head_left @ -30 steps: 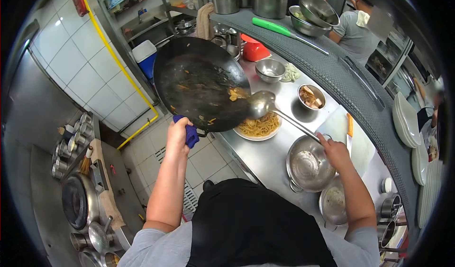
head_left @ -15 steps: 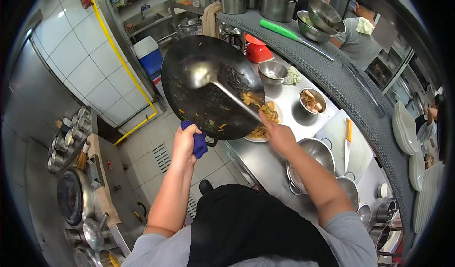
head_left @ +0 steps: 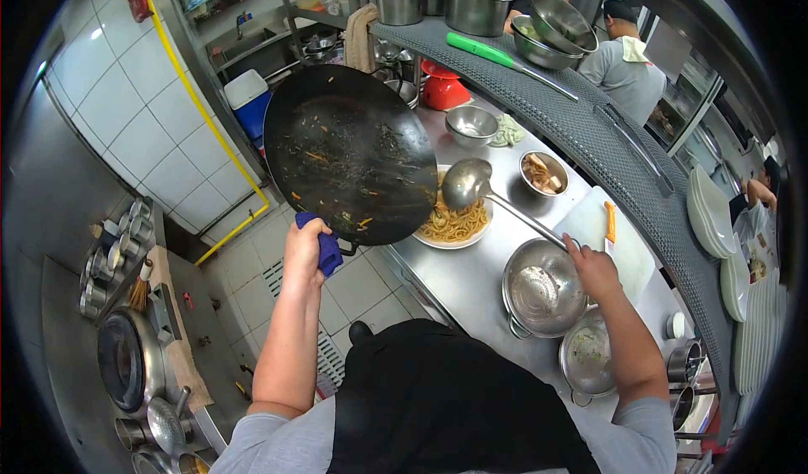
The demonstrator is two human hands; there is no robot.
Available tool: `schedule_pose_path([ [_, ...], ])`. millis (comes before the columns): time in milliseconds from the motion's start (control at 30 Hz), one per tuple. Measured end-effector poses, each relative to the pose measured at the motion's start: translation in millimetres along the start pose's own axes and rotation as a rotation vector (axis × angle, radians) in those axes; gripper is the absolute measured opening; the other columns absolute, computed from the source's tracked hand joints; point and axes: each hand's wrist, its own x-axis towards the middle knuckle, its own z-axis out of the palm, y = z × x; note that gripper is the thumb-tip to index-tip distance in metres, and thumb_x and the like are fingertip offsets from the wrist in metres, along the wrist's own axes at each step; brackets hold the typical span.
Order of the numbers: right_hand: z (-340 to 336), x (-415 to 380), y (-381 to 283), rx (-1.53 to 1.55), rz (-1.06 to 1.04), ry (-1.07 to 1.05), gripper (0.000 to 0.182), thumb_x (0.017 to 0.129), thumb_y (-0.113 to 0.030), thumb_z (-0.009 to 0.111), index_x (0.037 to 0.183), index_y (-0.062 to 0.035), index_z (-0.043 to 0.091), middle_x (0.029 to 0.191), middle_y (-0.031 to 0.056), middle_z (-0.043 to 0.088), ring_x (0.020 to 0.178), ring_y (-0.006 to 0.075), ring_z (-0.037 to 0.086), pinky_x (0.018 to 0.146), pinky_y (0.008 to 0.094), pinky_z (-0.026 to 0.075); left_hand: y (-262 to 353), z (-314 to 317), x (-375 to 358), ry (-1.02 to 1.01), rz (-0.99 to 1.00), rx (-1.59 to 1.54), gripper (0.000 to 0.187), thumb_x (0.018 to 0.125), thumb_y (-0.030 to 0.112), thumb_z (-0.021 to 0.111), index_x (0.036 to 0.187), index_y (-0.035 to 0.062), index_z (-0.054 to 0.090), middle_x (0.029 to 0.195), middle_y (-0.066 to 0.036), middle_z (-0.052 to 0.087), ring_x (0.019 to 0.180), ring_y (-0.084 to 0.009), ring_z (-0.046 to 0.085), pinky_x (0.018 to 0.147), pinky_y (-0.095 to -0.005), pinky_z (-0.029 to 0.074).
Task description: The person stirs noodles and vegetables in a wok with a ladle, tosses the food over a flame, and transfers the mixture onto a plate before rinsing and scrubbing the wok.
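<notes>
My left hand (head_left: pixel 305 251) is closed round a folded purple cloth (head_left: pixel 329 247) at the handle of a big black wok (head_left: pixel 337 154). The wok is tilted, with oily scraps and bits of carrot on its inside. Wrapped on the long handle of a steel ladle (head_left: pixel 467 184), my right hand (head_left: pixel 591 268) is over the counter. The ladle's bowl hangs above a white plate (head_left: pixel 482 231) of brown noodles (head_left: pixel 454 224), beside the wok's right rim. The wok hides part of the plate.
On the steel counter stand a bowl of cut pieces (head_left: pixel 544 174), an empty steel bowl (head_left: pixel 471 125), two colanders (head_left: pixel 539 284) and a cutting board with an orange-handled knife (head_left: pixel 610 221). A raised shelf (head_left: pixel 539 95) carries pots and tongs. Burners (head_left: pixel 122 360) are at left. Two people stand beyond.
The ladle has moved right, out of the wok to above the noodles, and my right hand has gone right with it. The wok appears slightly further left, and more noodles show.
</notes>
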Motion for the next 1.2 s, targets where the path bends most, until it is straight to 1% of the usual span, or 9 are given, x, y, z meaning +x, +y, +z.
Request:
schedule_pose_path([
  [133, -18, -1, -16, 0.085, 0.080, -0.066, 0.075, 0.077, -0.010, 0.060, 0.145, -0.0177, 0.029, 0.089, 0.0122, 0.061, 0.071, 0.0274, 0.063, 0.063, 0.0395, 0.052, 0, -4, 1, 0.040, 0.003, -0.023, 0.019, 0.067, 0.004, 0.054, 0.086, 0.0025, 0.054, 0.077, -0.004, 0.055, 0.063, -0.0149, 0.053, 0.055, -0.0261, 0.043],
  [200, -22, 16, -40, 0.311, 0.012, 0.097, 0.074, 0.078, -0.010, 0.059, 0.145, -0.0190, 0.029, 0.092, 0.0119, 0.062, 0.072, 0.0301, 0.063, 0.065, 0.0406, 0.052, 3, -1, -4, 0.051, 0.002, -0.020, 0.020, 0.067, 0.004, 0.054, 0.087, 0.0025, 0.054, 0.076, -0.005, 0.055, 0.063, -0.0152, 0.053, 0.055, -0.0262, 0.043],
  [367, -51, 93, -138, 0.724, -0.075, 0.149, 0.071, 0.080, -0.012, 0.055, 0.145, -0.0237, 0.028, 0.097, 0.0172, 0.063, 0.079, 0.0359, 0.063, 0.073, 0.0453, 0.051, 4, 1, -12, 0.036, -0.005, -0.034, 0.020, 0.067, 0.005, 0.054, 0.087, 0.0022, 0.054, 0.076, -0.005, 0.056, 0.063, -0.0155, 0.053, 0.054, -0.0265, 0.043],
  [533, -52, 126, -189, 0.827, -0.163, 0.215, 0.071, 0.081, -0.012, 0.052, 0.145, -0.0231, 0.026, 0.096, 0.0190, 0.063, 0.082, 0.0371, 0.063, 0.075, 0.0444, 0.051, 9, 7, -27, 0.030, -0.010, -0.025, 0.020, 0.068, 0.006, 0.054, 0.087, 0.0019, 0.054, 0.076, -0.007, 0.057, 0.062, -0.0161, 0.054, 0.053, -0.0271, 0.044],
  [633, -26, 109, -148, 0.665, -0.137, 0.154, 0.071, 0.081, -0.012, 0.053, 0.145, -0.0241, 0.026, 0.095, 0.0174, 0.063, 0.078, 0.0357, 0.063, 0.071, 0.0436, 0.052, 7, 6, -25, 0.039, -0.038, -0.038, 0.020, 0.068, 0.007, 0.054, 0.087, 0.0013, 0.054, 0.075, -0.009, 0.058, 0.061, -0.0164, 0.055, 0.051, -0.0268, 0.044],
  [700, -25, 85, -109, 0.462, -0.059, -0.029, 0.072, 0.079, -0.011, 0.056, 0.144, -0.0249, 0.028, 0.096, 0.0158, 0.063, 0.077, 0.0327, 0.064, 0.069, 0.0426, 0.053, 5, 2, -23, 0.019, -0.039, -0.060, 0.018, 0.069, 0.007, 0.054, 0.086, 0.0011, 0.053, 0.073, -0.009, 0.057, 0.059, -0.0161, 0.054, 0.050, -0.0264, 0.044],
  [967, -33, -5, 9, 0.177, -0.012, -0.036, 0.074, 0.075, -0.009, 0.063, 0.141, -0.0244, 0.035, 0.082, 0.0109, 0.060, 0.068, 0.0296, 0.062, 0.063, 0.0413, 0.052, -1, -7, -7, 0.007, -0.010, -0.046, 0.014, 0.069, 0.005, 0.054, 0.083, 0.0016, 0.054, 0.073, -0.007, 0.057, 0.058, -0.0151, 0.053, 0.049, -0.0257, 0.043],
  [1133, -38, -6, -5, 0.190, 0.023, -0.044, 0.071, 0.075, -0.010, 0.064, 0.139, -0.0258, 0.039, 0.083, 0.0113, 0.062, 0.070, 0.0305, 0.062, 0.065, 0.0426, 0.052, -4, -6, -5, 0.022, 0.025, -0.041, 0.015, 0.069, 0.005, 0.054, 0.084, 0.0014, 0.054, 0.075, -0.007, 0.057, 0.061, -0.0152, 0.054, 0.052, -0.0261, 0.043],
  [1200, -47, 13, -42, 0.434, -0.047, 0.002, 0.070, 0.076, -0.012, 0.063, 0.140, -0.0271, 0.038, 0.089, 0.0122, 0.064, 0.072, 0.0321, 0.063, 0.067, 0.0434, 0.052, 1, 0, -11, 0.041, -0.010, -0.042, 0.014, 0.069, 0.002, 0.053, 0.083, 0.0031, 0.054, 0.072, -0.002, 0.054, 0.058, -0.0124, 0.050, 0.050, -0.0245, 0.040],
])
